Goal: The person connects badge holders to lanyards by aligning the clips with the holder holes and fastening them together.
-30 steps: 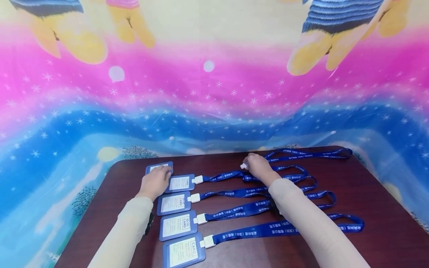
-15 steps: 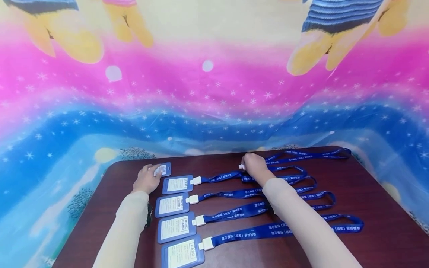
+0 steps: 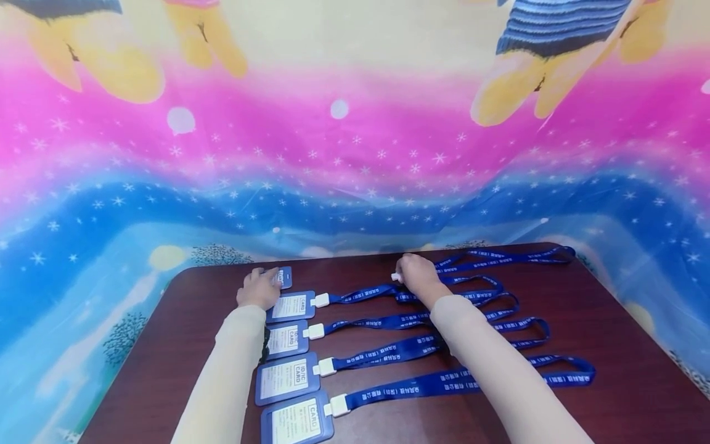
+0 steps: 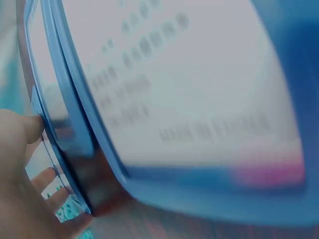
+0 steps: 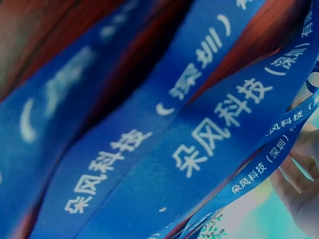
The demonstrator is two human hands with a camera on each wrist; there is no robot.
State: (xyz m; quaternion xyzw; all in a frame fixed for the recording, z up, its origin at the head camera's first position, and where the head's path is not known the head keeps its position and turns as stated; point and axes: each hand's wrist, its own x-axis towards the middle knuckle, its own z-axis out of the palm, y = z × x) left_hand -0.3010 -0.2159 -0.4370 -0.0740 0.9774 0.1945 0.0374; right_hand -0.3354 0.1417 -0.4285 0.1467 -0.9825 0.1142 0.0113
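My left hand (image 3: 258, 288) holds a blue card holder (image 3: 285, 277) at the far left of the table, covering part of its white card. In the left wrist view, the thumb and fingertips (image 4: 56, 198) grip that holder's edges. Farther right, my right hand (image 3: 418, 274) pinches the end of a blue lanyard (image 3: 510, 253), and its white clip (image 3: 395, 277) sticks out toward the holder. A gap lies between clip and holder. White lettering runs along the straps (image 5: 219, 124) in the right wrist view, where the right fingers show at the edge.
Below the hands, several card holders (image 3: 286, 377) lie in a column, joined by white clips (image 3: 339, 405) to blue lanyards (image 3: 416, 390) stretched rightward. The dark red table (image 3: 183, 345) backs onto a printed cloth (image 3: 344, 166). My right forearm (image 3: 499, 364) crosses over the lanyards.
My left hand first shifts left along the card holder, then moves right with it, so the holder now sits closer to the white clip. The right hand stays nearly in place.
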